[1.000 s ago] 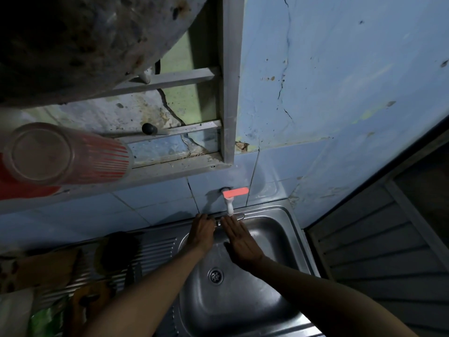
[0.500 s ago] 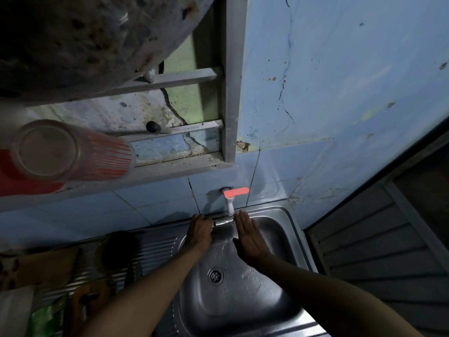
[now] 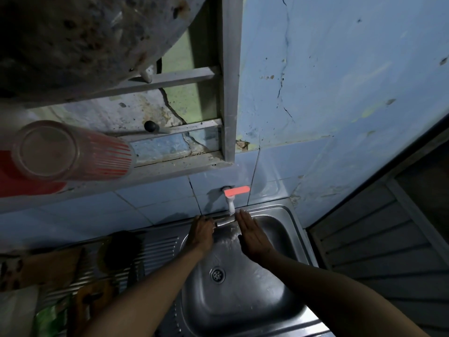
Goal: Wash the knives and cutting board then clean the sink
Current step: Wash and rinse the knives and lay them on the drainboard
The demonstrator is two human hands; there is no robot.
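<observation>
**Both hands at the back of the sink, under the tap**

The steel sink (image 3: pixel 286 310) sits at the lower middle of the view, its round drain (image 3: pixel 218 275) near the centre of the wet basin. At the back rim the left hand (image 3: pixel 201 233) has its fingers curled round a short metal piece (image 3: pixel 224 222) that lies along the rim just below the tap. The right hand (image 3: pixel 252 235) is held flat beside it, fingers straight and together, pointing toward the wall, gripping nothing; water glistens on the steel between the two hands. The tap (image 3: pixel 230 203), white with a bright orange lever (image 3: pixel 237 190), comes out of the blue tiled wall (image 3: pixel 340 93) straight above the hands.

Left of the basin lies the ribbed draining board (image 3: pixel 158 249). On it stands a dark round object (image 3: pixel 121 249), with brown shapes further left; the dim light keeps them from being told apart, so knives and cutting board cannot be picked out. Above, a shelf frame (image 3: pixel 228 81) carries a clear tumbler (image 3: pixel 73 152) with red stripes.
</observation>
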